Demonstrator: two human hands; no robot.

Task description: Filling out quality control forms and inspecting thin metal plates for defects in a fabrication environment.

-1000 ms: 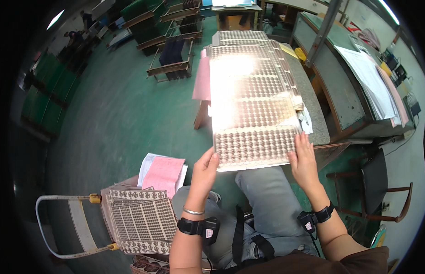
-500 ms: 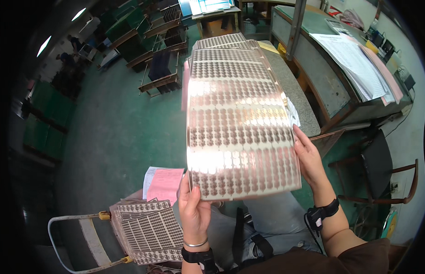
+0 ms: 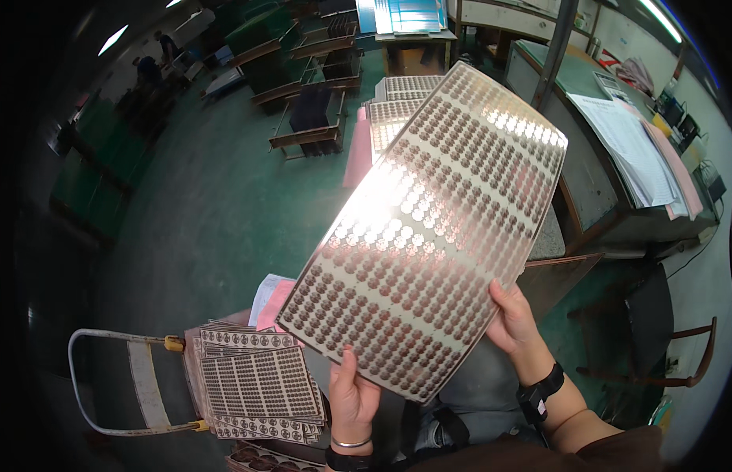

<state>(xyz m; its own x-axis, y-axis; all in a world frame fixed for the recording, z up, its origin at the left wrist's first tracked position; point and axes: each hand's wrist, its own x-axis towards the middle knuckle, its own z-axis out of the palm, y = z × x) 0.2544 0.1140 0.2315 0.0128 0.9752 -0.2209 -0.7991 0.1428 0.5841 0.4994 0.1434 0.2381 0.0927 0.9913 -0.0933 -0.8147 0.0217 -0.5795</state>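
Note:
A large thin panel [image 3: 429,236], printed with rows of small dark flower-like shapes, is held up tilted in front of me, its top leaning right. My left hand [image 3: 353,397] grips its lower edge, thumb on the face and the fingers mostly behind. My right hand [image 3: 511,318] holds the right edge lower down in the same way. Bright glare covers part of the panel's middle and its upper right. Behind it, a stack of similar panels [image 3: 389,118] shows partly on a bench.
At lower left a hand cart [image 3: 130,429] with a metal handle carries a pile of patterned panels [image 3: 260,385] and pink and white papers [image 3: 270,303]. A desk [image 3: 590,169] with papers [image 3: 625,149] stands at right, a chair [image 3: 649,330] nearer. Racks [image 3: 311,126] stand farther back.
The panel has come away from the stack behind and turned clockwise, its top swinging right. My right hand has moved down and my left a little lower. The view has shifted left.

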